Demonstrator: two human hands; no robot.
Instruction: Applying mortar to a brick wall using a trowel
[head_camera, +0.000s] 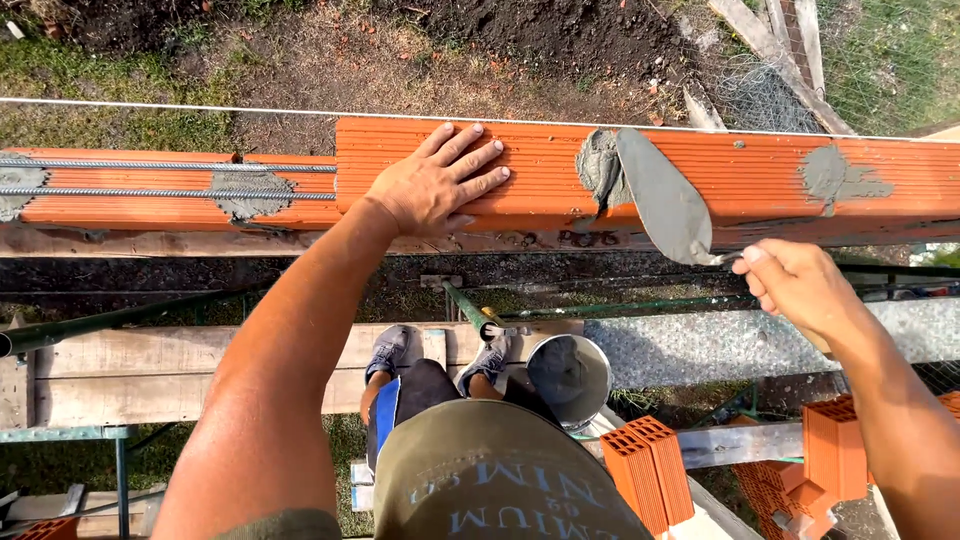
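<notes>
The left hand (432, 186) lies flat, palm down, with the fingers spread apart, on the top face of the orange ribbed brick (640, 170) that forms the upper course of the wall (200, 240); it presses on the brick near its left end and grips nothing. The right hand (800, 288) is closed around the handle of a trowel (665, 200), with the handle hidden inside the fist. The trowel blade points up and to the left across the brick, and its tip touches a patch of grey mortar (598, 165) at the middle of the brick's top face. The blade is smeared with grey mortar. A second mortar patch (835, 178) sits toward the right end of the brick. To the left of the brick, the lower course carries two steel bars (170, 178) running along its length, with a mortar smear (250, 195) between them. A taut white line (200, 108) runs along the far edge of the wall. Below, on the wooden scaffold plank (150, 370), a metal bucket (570, 375) of mortar stands just beside the person's shoes (390, 350), and spare orange bricks (650, 470) lie near the bucket.
</notes>
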